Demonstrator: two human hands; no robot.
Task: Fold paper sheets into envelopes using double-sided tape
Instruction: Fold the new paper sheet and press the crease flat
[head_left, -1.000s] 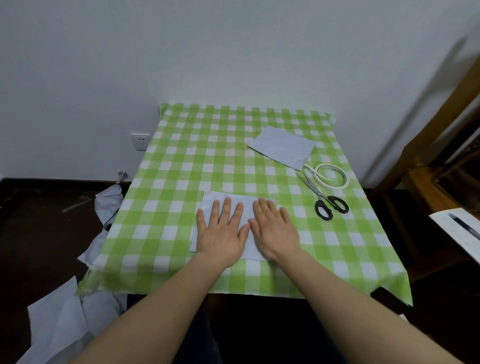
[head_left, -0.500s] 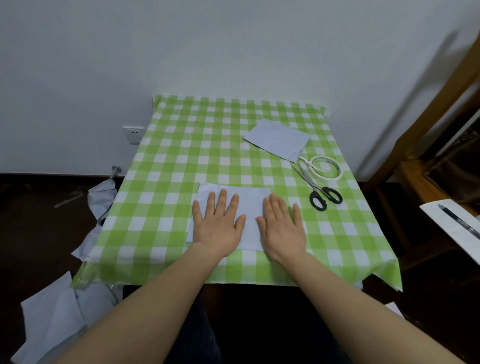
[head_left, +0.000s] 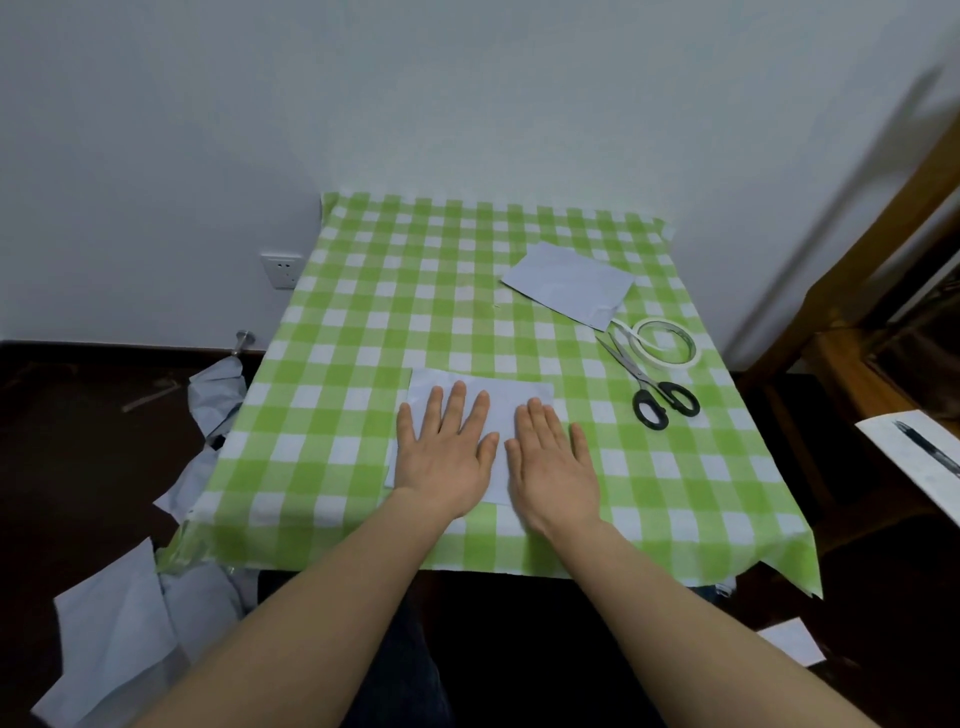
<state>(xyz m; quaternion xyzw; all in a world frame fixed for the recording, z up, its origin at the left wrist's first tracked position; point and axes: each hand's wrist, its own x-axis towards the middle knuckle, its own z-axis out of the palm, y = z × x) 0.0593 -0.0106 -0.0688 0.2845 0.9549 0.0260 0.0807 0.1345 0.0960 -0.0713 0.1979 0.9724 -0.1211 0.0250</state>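
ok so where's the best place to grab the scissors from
Probably by the black handle loops of the scissors, coming in from the near side with the right hand. They lie flat with the loops toward the person and the closed blades pointing away, right beside the tape roll.

A white paper sheet (head_left: 501, 402) is laid flat near the front edge of the green checked tablecloth (head_left: 415, 291), its long sides running left to right. It is pressed down by the left hand (head_left: 441, 457) and the right hand (head_left: 553, 467), both set flat with fingers straight (much of its near half is hidden beneath them). A second white paper (head_left: 566, 285) is laid flat at the back right, turned askew. A roll of white tape (head_left: 675, 364) is laid flat just in front of it, a loose strip drawn out toward that paper's near corner.
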